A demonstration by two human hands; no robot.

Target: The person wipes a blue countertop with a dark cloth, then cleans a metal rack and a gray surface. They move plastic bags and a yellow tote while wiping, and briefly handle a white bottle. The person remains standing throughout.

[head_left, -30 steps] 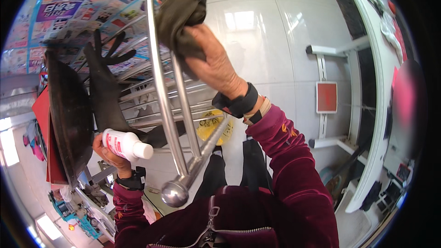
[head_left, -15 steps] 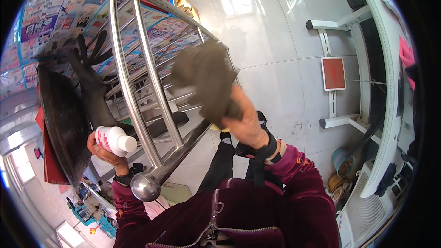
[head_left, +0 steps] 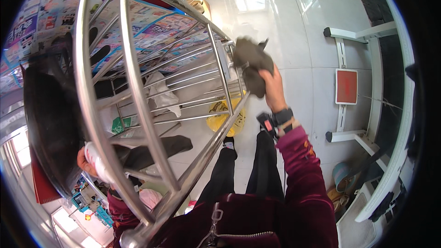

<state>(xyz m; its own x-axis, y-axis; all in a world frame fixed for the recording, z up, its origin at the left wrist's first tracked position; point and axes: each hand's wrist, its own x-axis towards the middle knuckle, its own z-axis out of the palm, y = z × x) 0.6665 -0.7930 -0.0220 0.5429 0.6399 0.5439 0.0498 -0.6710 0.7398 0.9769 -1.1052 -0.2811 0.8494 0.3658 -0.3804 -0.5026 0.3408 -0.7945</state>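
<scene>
My right hand [head_left: 272, 87] grips a bunched olive-dark cloth [head_left: 252, 64] beside the right side of a stainless steel rack [head_left: 131, 78]. At lower left, my left hand [head_left: 87, 160] holds a white bottle [head_left: 97, 163], partly hidden behind the rack's nearest bar. Just above the bottle are a large dark curved item [head_left: 48, 124] and a black rubber glove [head_left: 97, 51], also partly covered by bars. A dark elongated piece [head_left: 170, 149] lies across the lower rack.
A printed sheet [head_left: 50, 4] lines the rack's far side. A yellow bag [head_left: 216, 119] lies on the tiled floor [head_left: 294, 27] near my feet. A white-framed table [head_left: 386, 188] with a red footplate [head_left: 346, 86] stands at right. Sewing machinery [head_left: 87, 204] shows at lower left.
My right hand has moved off the near rack bars, rightward to the rack's far right side, still gripping the cloth. My left hand with the bottle is now more hidden behind a bar.
</scene>
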